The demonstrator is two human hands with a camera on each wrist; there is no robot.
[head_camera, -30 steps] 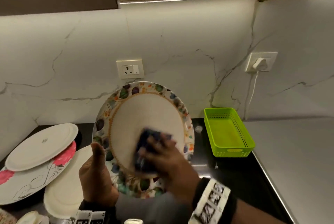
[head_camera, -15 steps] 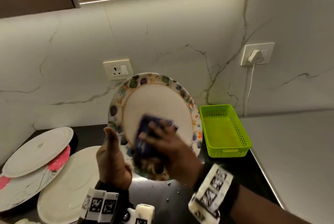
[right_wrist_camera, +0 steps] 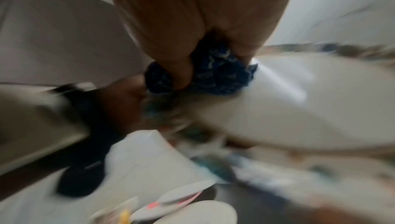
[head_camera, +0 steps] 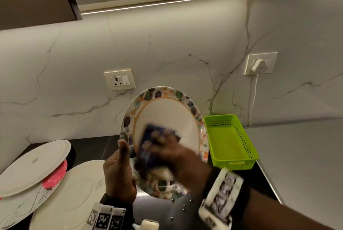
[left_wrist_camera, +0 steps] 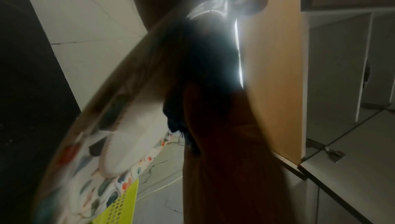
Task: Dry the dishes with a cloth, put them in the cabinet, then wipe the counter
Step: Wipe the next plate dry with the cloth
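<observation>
Upright above the black counter (head_camera: 96,148), the round white plate with a colourful patterned rim (head_camera: 167,112) is gripped at its edge by the left hand (head_camera: 118,172); the right hand (head_camera: 178,157) clutches a bunched dark-blue cloth (head_camera: 148,148) against its face.

We're seeing a glossy glazed plate (head_camera: 167,116) with a printed rim, a dark blue woven cloth (right_wrist_camera: 215,73) — soft, crumpled. Basket (head_camera: 230,140) is perforated plastic, backsplash (head_camera: 167,58) polished veined marble, counter (head_camera: 92,148) shiny black stone — wet-looking.
</observation>
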